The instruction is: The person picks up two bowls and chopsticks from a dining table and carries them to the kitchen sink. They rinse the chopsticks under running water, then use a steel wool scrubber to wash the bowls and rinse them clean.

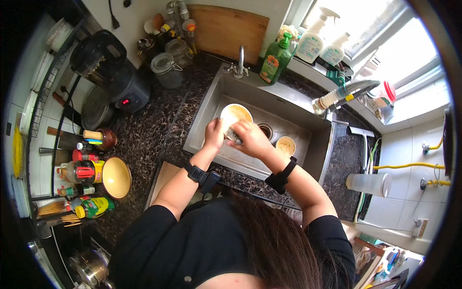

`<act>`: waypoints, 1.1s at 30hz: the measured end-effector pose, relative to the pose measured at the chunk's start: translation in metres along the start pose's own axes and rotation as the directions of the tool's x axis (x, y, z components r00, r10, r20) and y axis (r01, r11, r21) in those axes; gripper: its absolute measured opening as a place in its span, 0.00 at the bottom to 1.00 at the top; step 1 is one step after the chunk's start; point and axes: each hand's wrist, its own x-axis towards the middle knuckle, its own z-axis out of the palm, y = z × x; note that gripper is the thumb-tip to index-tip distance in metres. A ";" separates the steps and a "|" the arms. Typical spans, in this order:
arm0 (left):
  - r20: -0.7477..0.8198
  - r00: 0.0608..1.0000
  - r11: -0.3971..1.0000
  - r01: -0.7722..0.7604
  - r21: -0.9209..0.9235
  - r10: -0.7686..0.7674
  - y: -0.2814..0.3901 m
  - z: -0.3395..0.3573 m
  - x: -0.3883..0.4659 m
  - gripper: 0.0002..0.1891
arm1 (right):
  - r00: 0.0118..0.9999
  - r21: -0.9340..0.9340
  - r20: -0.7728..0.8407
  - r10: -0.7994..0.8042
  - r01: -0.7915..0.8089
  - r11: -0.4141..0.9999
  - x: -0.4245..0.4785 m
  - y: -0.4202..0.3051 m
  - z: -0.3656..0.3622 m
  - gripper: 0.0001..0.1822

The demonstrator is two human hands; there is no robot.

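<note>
My left hand (pixel 214 134) grips the side of a white bowl (pixel 236 112) over the left part of the stainless steel sink (pixel 225 85). Orange-brown residue shows on the bowl's inner face. My right hand (pixel 251 139) is at the bowl's lower right edge, its fingers curled around a greyish thing (pixel 231 135) that is mostly hidden; what it is I cannot tell. A second small bowl (pixel 286 146) with similar residue sits on the sink floor, right of the drain (pixel 266 130).
Behind the sink stand a tap (pixel 241 65), a green pump bottle (pixel 277 59) and a wooden board (pixel 227 30). A hose-like spout (pixel 335 97) reaches over the right rim. On the left counter are a yellow bowl (pixel 116 177), sauce bottles and a black appliance (pixel 128 86).
</note>
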 end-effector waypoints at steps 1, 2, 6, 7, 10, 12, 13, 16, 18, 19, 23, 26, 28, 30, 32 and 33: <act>0.027 0.999 0.997 -0.040 0.070 0.038 -0.008 0.000 0.000 0.19 | 0.993 0.003 0.115 0.003 -0.003 1.000 -0.006 -0.002 0.002 0.24; 0.059 0.995 0.987 -0.082 0.138 0.074 -0.014 -0.002 0.000 0.19 | 0.988 0.014 0.153 -0.012 0.010 1.000 -0.013 -0.006 0.002 0.25; 0.233 0.971 0.981 -0.091 0.168 0.051 -0.021 -0.009 -0.006 0.18 | 0.967 0.018 0.224 -0.124 0.123 0.992 -0.042 0.002 -0.012 0.16; 0.288 0.956 0.975 -0.115 0.187 0.058 -0.016 -0.005 -0.010 0.18 | 0.951 -0.012 0.247 -0.185 0.194 0.981 -0.048 0.010 -0.019 0.13; 0.385 0.921 0.985 -0.118 0.126 0.061 -0.010 0.009 -0.015 0.18 | 0.947 -0.091 0.254 -0.195 0.225 0.970 -0.059 0.020 -0.035 0.09; 0.318 0.948 0.998 -0.001 -0.070 0.024 -0.013 0.029 -0.014 0.18 | 0.965 -0.171 0.210 -0.155 0.192 0.966 -0.060 0.014 -0.038 0.06; 0.286 0.958 0.984 0.055 -0.168 -0.004 -0.013 0.040 -0.016 0.18 | 0.991 -0.090 0.107 -0.079 0.089 0.992 -0.058 0.009 -0.032 0.08; 0.321 0.942 0.968 0.167 -0.188 -0.100 -0.005 0.063 -0.031 0.18 | 0.911 0.237 -0.231 0.342 -0.288 0.928 -0.049 -0.015 -0.009 0.14; 0.300 0.950 0.971 0.145 -0.192 -0.083 -0.020 0.062 -0.024 0.18 | 0.892 0.216 -0.263 0.367 -0.316 0.924 -0.052 -0.020 0.001 0.12; 0.278 0.956 0.983 0.129 -0.129 -0.088 -0.027 0.055 -0.019 0.17 | 0.901 0.204 -0.236 0.364 -0.320 0.925 -0.055 -0.021 0.005 0.11; 0.330 0.930 0.986 0.166 0.020 -0.163 -0.018 0.041 -0.020 0.15 | 0.996 -0.161 0.086 -0.006 0.020 0.987 -0.083 -0.013 -0.015 0.08; 0.384 0.908 0.986 0.160 0.053 -0.169 -0.005 0.044 -0.030 0.16 | 0.967 -0.205 0.254 -0.020 0.074 0.976 -0.090 -0.007 -0.029 0.11; 0.419 0.903 0.993 0.115 -0.025 -0.094 0.007 0.057 -0.033 0.15 | 0.986 -0.137 0.105 0.133 -0.118 0.984 -0.088 -0.020 -0.015 0.09; 0.356 0.915 0.973 0.225 -0.054 -0.192 -0.003 0.058 -0.024 0.15 | 0.939 0.070 -0.059 0.339 -0.335 0.940 -0.071 -0.039 0.000 0.13; 0.343 0.915 0.962 0.259 -0.090 -0.215 0.007 0.055 -0.019 0.14 | 0.943 0.164 -0.090 0.320 -0.303 0.939 -0.062 -0.047 -0.004 0.16; 0.404 0.894 0.962 0.254 -0.098 -0.195 0.010 0.049 -0.015 0.14 | 0.962 0.146 -0.075 0.262 -0.249 0.957 -0.067 -0.048 -0.006 0.16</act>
